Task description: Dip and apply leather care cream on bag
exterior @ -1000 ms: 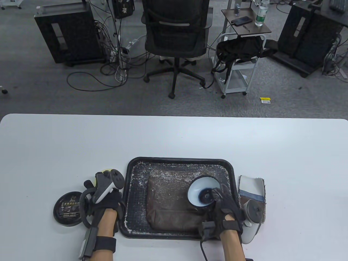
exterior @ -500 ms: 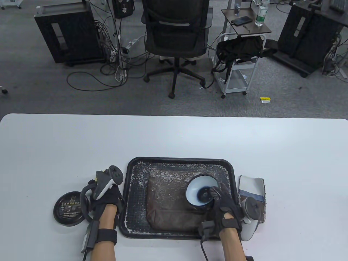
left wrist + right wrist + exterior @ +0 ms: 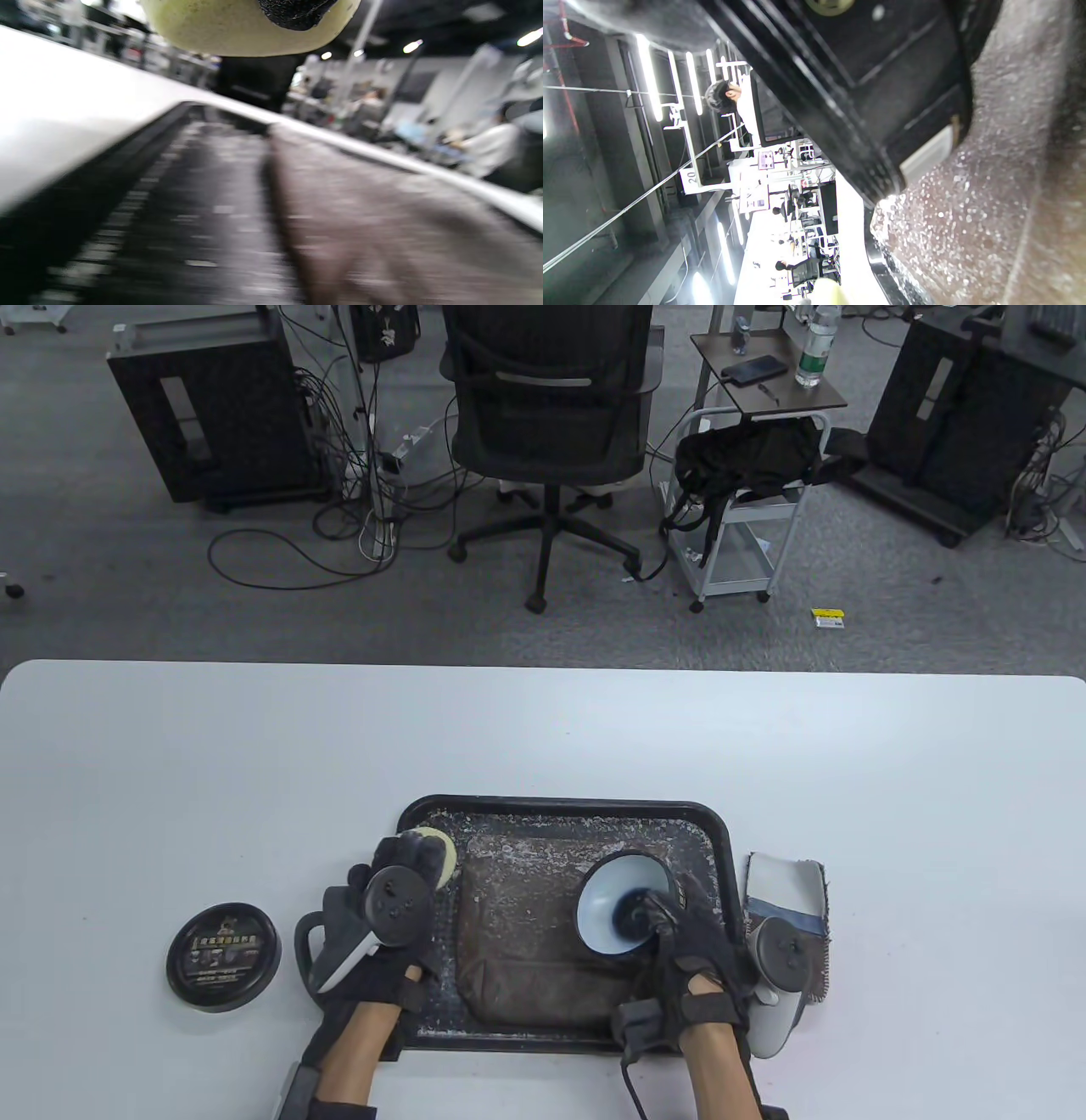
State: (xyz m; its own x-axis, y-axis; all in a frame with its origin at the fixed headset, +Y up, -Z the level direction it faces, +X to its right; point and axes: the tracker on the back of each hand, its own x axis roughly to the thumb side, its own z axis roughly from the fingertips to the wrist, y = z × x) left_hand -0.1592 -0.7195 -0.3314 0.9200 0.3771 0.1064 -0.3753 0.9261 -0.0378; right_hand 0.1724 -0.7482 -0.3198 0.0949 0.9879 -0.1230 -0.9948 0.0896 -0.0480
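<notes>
With the left hand [image 3: 386,929] gripping a pale yellow round sponge [image 3: 437,853] and the right hand [image 3: 691,954] holding the white-lined open cream jar [image 3: 624,903] above the brown leather bag [image 3: 530,937], dipping likely comes next.

Both gloved hands reach in from the near edge, forearms bare, a tracker strapped to the back of each. The left hand [image 3: 386,920] extends forward with its fingers curled, gripping. The right hand [image 3: 691,950] sits lower to the right, fingers curled in a grip, wrist straight.
</notes>
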